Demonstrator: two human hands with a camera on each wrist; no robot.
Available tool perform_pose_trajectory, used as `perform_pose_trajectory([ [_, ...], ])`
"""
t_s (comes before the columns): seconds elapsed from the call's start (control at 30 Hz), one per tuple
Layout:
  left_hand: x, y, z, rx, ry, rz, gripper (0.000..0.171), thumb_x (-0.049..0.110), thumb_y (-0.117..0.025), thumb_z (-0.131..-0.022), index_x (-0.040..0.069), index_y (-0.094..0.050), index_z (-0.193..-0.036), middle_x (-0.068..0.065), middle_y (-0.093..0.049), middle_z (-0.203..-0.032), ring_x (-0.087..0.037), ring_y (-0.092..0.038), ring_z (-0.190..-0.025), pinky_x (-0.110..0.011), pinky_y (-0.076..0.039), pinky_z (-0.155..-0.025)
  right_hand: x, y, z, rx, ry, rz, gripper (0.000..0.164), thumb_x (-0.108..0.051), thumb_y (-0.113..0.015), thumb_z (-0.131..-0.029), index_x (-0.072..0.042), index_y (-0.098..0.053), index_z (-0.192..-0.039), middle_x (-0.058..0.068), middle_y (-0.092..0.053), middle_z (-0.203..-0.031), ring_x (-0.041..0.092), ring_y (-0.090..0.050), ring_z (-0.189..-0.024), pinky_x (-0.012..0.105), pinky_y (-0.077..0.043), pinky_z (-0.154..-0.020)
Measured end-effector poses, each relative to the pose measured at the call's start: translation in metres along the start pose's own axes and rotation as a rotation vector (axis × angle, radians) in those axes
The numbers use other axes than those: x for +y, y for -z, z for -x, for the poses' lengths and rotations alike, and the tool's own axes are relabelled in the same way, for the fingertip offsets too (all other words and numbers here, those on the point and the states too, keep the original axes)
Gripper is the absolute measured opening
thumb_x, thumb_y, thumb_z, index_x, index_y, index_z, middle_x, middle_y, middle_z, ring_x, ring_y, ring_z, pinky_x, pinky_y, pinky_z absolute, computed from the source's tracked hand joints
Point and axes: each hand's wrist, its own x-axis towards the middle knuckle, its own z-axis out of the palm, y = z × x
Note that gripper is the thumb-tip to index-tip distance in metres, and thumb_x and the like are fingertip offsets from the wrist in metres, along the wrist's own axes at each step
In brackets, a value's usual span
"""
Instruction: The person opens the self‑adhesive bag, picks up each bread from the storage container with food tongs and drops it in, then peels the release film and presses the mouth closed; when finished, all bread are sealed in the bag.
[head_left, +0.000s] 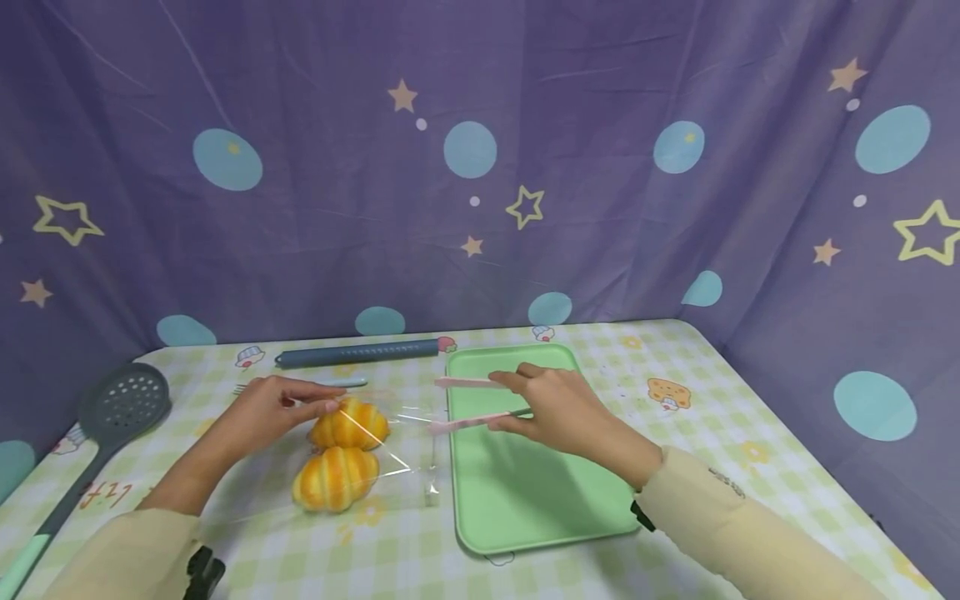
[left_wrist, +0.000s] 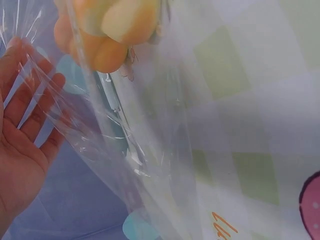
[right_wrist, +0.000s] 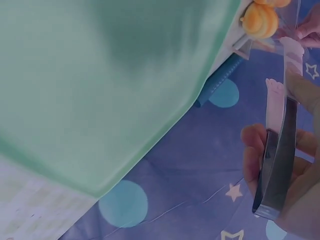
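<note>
My left hand [head_left: 272,414] pinches the upper edge of a clear plastic bag [head_left: 416,475] between thumb and fingers. Behind the film, or within it, lie two orange-yellow toy croissants, a rear croissant [head_left: 351,423] and a front croissant [head_left: 335,479]. In the left wrist view the film [left_wrist: 85,145] stretches away from the fingers. My right hand [head_left: 557,410] grips metal tongs [right_wrist: 278,170] with pink tips, their arms spread apart with nothing between them. The tips point left, toward the bag, over the left edge of the green tray [head_left: 525,500].
A dark slotted spatula [head_left: 123,400] with a pale green handle lies at the left. Across the back rests a dark blue tube-like bar [head_left: 360,353], and a fork with a light blue handle [head_left: 356,382] lies before it. A purple curtain [head_left: 480,250] hangs behind the checked tablecloth [head_left: 705,508].
</note>
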Motion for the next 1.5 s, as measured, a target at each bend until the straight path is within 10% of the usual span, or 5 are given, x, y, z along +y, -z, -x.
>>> perform_pose_trajectory([
  [0.53, 0.0, -0.001, 0.0, -0.011, 0.011, 0.016, 0.032, 0.036, -0.071, -0.096, 0.016, -0.078, -0.12, -0.004, -0.075, -0.114, -0.032, -0.067, -0.109, -0.043, -0.055, -0.083, 0.029, 0.016, 0.036, 0.142, -0.232, -0.046, 0.054, -0.046, -0.08, -0.086, -0.013, -0.07, -0.128, 0.001, -0.07, -0.095, 0.004, -0.055, -0.06, 0.025, -0.041, -0.048],
  [1.5, -0.001, -0.002, -0.001, -0.019, 0.008, 0.02, 0.029, 0.035, -0.072, -0.096, 0.018, -0.079, -0.118, -0.003, -0.076, -0.113, -0.029, -0.068, -0.106, -0.03, -0.054, -0.076, 0.106, 0.021, 0.114, -0.062, -0.74, -0.263, 0.074, -0.056, -0.073, -0.09, 0.006, -0.057, -0.127, 0.024, -0.069, -0.107, 0.032, -0.067, -0.085, 0.043, -0.052, -0.067],
])
